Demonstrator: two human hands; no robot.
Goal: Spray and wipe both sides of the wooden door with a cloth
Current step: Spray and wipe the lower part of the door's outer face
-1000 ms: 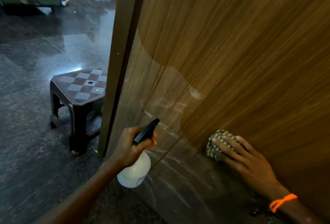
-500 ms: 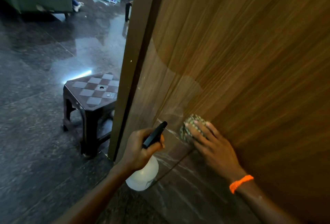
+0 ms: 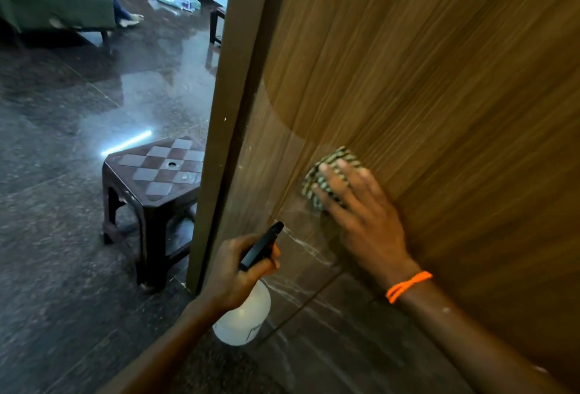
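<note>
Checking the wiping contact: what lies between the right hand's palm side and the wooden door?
In the head view, the checked cloth lies between the right hand and the wooden door, pressed flat under straight fingers.

The stool point(image 3: 153, 180) stands on the floor point(image 3: 62, 268) left of the door point(image 3: 439, 111), the cloth point(image 3: 329, 174) on the door, the bottle point(image 3: 243, 315) below it.

The right hand point(image 3: 361, 218) covers most of the checked cloth point(image 3: 332, 171), so only its upper-left part shows; the left hand point(image 3: 233, 274) hides the neck of the spray bottle point(image 3: 243, 320); the wooden door point(image 3: 439, 111) runs off the top and right edges; the door's edge cuts off the stool point(image 3: 150, 183); the litter on the far floor point(image 3: 174, 0) is perhaps paper, too small to tell.
</note>
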